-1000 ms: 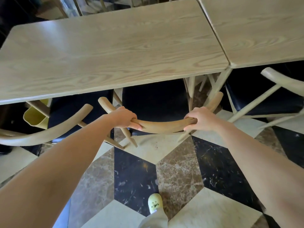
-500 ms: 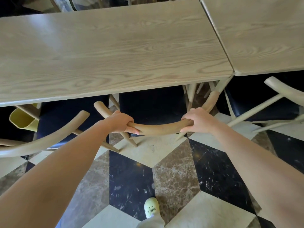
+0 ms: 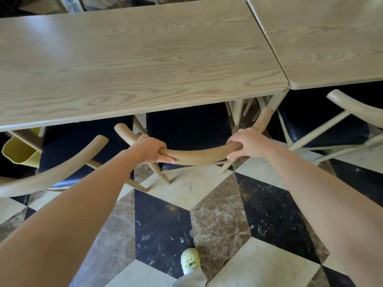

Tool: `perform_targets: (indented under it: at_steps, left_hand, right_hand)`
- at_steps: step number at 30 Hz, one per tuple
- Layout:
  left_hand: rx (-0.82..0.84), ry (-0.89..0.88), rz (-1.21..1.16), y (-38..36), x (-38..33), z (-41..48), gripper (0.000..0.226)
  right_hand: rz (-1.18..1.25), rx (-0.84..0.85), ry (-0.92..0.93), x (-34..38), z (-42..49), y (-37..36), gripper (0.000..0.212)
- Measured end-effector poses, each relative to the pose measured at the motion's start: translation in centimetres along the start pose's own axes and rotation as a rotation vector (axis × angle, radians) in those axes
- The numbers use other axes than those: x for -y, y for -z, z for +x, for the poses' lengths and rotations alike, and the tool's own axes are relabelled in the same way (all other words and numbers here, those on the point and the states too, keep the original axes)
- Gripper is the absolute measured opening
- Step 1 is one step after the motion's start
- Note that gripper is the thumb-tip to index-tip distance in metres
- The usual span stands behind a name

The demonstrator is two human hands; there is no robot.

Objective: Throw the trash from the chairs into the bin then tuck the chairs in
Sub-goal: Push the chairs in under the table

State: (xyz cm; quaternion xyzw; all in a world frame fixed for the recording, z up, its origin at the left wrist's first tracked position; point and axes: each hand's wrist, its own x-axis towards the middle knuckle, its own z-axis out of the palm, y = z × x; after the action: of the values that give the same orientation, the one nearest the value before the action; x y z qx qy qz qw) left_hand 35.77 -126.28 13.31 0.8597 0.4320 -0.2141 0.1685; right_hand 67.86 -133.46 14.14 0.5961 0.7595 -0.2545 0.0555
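A wooden chair with a curved backrest [image 3: 196, 155] and a dark seat [image 3: 186, 125] stands in front of me, its seat mostly under the light wooden table [image 3: 134, 63]. My left hand [image 3: 148, 151] grips the left part of the backrest. My right hand [image 3: 246, 145] grips the right part. A yellow bin [image 3: 19, 150] stands on the floor under the table at the far left, partly hidden by another chair. I see no trash on the visible seats.
A second chair [image 3: 51, 175] stands at the left, close beside the one I hold. A third, paler chair [image 3: 352, 108] is at the right under a second table [image 3: 321, 38]. My shoe [image 3: 189, 261] rests on the patterned marble floor.
The chair has slid further under the table with both hands on its backrest. My foot has stepped forward and the view has come closer to the table.
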Motion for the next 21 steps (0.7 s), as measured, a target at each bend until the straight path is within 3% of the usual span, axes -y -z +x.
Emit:
perform_targets:
  at_steps: [5,7,9,13,16,21]
  left_hand:
    - [-0.362,0.07,-0.092,-3.4,-0.9,-2.0,0.062]
    - [-0.502,0.108,-0.127,-5.1,-2.1,-3.1,0.062]
    - [-0.54,0.184,-0.141,-6.1,-3.6,-4.2,0.065]
    - [-0.521,0.339,-0.269,-7.9,-7.1,-6.6,0.071]
    - [-0.392,0.343,-0.302,-10.3,-9.1,-8.7,0.067]
    - [-0.102,0.289,-0.17,-16.0,-10.2,-13.9,0.065]
  right_hand:
    - [-0.082,0.001,-0.046,0.7,-0.5,-0.2,0.051]
    - [-0.124,-0.095,-0.057,0.8,-1.0,-1.1,0.055]
    - [-0.116,-0.227,-0.093,1.1,-1.6,-2.7,0.058]
    - [-0.026,-0.44,-0.219,3.7,-3.3,-6.5,0.068]
    - [0.023,-0.477,-0.269,5.6,-5.6,-9.7,0.079]
    - [-0.007,-0.064,-0.232,7.7,-10.8,-15.3,0.087]
